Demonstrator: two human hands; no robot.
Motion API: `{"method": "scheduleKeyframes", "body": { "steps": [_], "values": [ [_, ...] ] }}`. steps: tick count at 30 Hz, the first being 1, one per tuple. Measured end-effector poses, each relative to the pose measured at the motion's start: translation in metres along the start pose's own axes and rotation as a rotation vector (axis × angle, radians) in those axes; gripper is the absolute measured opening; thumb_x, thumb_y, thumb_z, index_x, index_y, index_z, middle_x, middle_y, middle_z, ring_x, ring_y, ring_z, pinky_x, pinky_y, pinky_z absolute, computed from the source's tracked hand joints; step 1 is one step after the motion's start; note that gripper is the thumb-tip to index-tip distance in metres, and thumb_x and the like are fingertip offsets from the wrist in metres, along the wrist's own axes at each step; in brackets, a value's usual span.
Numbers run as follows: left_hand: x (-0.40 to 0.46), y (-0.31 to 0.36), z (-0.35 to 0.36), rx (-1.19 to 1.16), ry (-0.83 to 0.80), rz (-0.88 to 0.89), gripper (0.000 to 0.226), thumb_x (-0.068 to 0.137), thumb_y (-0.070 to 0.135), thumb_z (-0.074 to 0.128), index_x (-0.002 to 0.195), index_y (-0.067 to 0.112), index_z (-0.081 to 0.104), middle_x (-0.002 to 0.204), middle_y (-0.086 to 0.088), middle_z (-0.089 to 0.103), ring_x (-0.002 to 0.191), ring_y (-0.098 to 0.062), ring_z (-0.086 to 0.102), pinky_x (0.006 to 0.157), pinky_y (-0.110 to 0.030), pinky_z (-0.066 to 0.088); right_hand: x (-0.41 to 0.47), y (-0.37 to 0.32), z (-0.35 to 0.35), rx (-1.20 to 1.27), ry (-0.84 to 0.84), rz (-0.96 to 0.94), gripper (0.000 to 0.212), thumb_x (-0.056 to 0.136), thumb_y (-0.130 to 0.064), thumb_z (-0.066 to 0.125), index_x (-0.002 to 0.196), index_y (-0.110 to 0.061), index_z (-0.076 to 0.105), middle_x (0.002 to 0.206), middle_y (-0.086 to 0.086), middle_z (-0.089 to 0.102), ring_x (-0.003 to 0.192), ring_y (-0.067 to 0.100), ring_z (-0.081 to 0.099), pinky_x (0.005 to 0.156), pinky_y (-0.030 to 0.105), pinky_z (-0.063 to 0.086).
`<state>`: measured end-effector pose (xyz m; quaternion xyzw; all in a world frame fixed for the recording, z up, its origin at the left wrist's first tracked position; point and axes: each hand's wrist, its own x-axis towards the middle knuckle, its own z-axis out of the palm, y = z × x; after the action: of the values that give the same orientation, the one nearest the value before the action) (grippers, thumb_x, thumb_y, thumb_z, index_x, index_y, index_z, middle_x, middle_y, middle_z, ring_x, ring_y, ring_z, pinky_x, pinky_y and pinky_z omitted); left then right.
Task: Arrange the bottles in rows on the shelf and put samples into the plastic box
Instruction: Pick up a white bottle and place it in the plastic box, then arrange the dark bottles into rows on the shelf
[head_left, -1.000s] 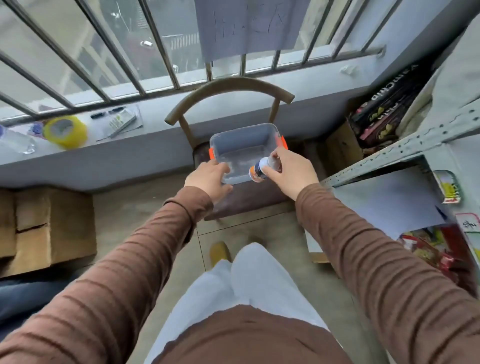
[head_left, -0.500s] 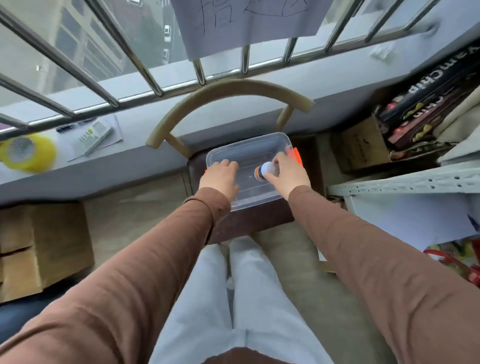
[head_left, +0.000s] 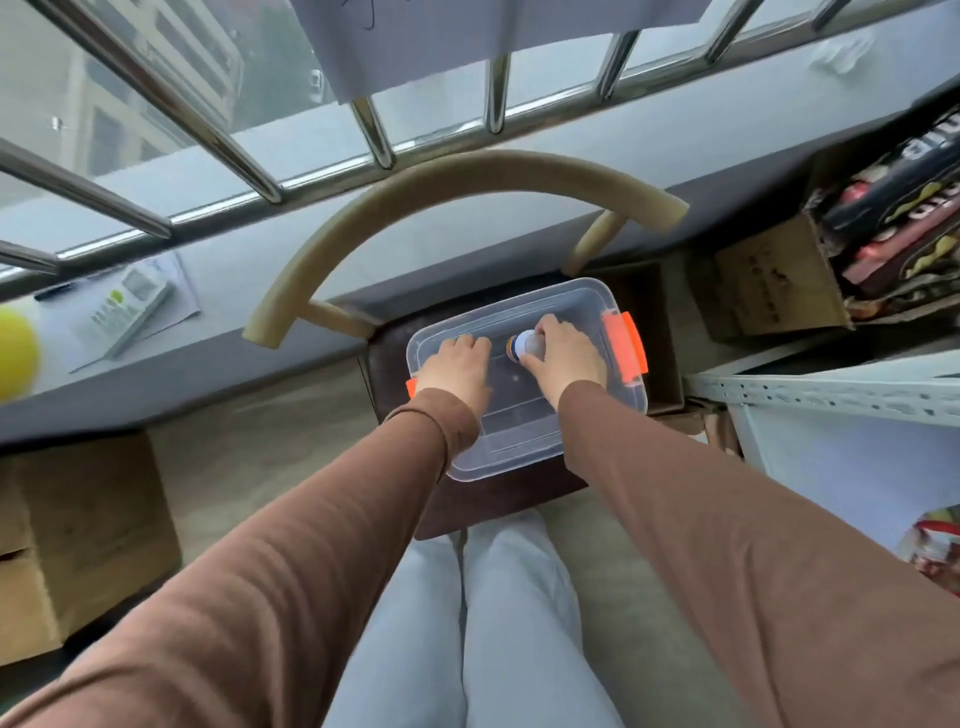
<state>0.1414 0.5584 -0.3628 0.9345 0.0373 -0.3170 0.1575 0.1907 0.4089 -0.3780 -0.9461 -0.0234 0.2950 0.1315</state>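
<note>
A clear plastic box (head_left: 519, 441) with orange latches stands on the dark seat of a wooden chair (head_left: 498, 499). My right hand (head_left: 563, 356) reaches down into the box and grips a small white sample bottle (head_left: 522, 345) with an orange and blue band, held on its side low inside the box. My left hand (head_left: 457, 366) lies over the box's left rim with its fingers curled over the edge. The white metal shelf (head_left: 831, 395) is at the right.
The chair's curved backrest (head_left: 467, 176) arcs behind the box, below a barred window and its grey sill (head_left: 234, 291). Cardboard boxes (head_left: 78, 540) stand at the left; a carton of snack packs (head_left: 893, 228) stands at the right.
I have leaned in over the chair. My right hand has lowered the bottle from above the box's rim down into the box. My left hand has slid further over the left rim.
</note>
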Motion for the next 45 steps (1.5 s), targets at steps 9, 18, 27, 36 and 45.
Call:
{"method": "scheduleKeyframes", "body": {
  "steps": [9,18,27,36,45],
  "values": [
    [-0.024,0.01,-0.015,0.003,0.022,-0.016,0.046,0.085,0.023,0.063,0.126,0.013,0.047,0.127,-0.008,0.051,0.119,-0.029,0.045,0.092,-0.045,0.046,-0.03,0.013,-0.026,0.105,-0.018,-0.003,0.046,0.095,-0.027,0.056,0.139,-0.026,0.042,0.134,0.002,0.056,0.118,0.028,0.059,0.096,0.043,0.05],
    [-0.116,0.061,-0.062,0.11,0.093,0.083,0.046,0.086,0.028,0.061,0.129,0.016,0.048,0.126,-0.005,0.052,0.119,-0.027,0.045,0.088,-0.042,0.044,-0.147,0.046,-0.088,0.124,0.135,0.012,0.037,0.094,-0.032,0.057,0.131,-0.028,0.052,0.131,0.003,0.054,0.117,0.027,0.052,0.091,0.043,0.05],
    [-0.248,0.155,-0.064,0.249,0.192,0.391,0.045,0.086,0.032,0.062,0.127,0.017,0.052,0.124,-0.007,0.053,0.119,-0.03,0.045,0.088,-0.043,0.046,-0.339,0.114,-0.109,0.192,0.388,0.088,0.033,0.092,-0.032,0.057,0.124,-0.024,0.058,0.125,0.005,0.057,0.118,0.028,0.049,0.097,0.043,0.047],
    [-0.383,0.301,-0.004,0.358,0.206,0.761,0.047,0.085,0.036,0.064,0.127,0.019,0.052,0.121,-0.004,0.055,0.111,-0.027,0.05,0.088,-0.041,0.049,-0.557,0.227,-0.106,0.24,0.539,0.28,0.039,0.091,-0.029,0.058,0.129,-0.02,0.053,0.128,0.005,0.054,0.122,0.028,0.044,0.1,0.04,0.042],
    [-0.509,0.475,0.126,0.415,0.182,1.041,0.052,0.086,0.035,0.066,0.132,0.018,0.051,0.13,-0.004,0.054,0.117,-0.026,0.049,0.095,-0.038,0.045,-0.762,0.383,-0.069,0.258,0.676,0.486,0.043,0.089,-0.031,0.062,0.13,-0.022,0.053,0.132,0.007,0.052,0.123,0.03,0.044,0.102,0.042,0.04]
  ]
}}
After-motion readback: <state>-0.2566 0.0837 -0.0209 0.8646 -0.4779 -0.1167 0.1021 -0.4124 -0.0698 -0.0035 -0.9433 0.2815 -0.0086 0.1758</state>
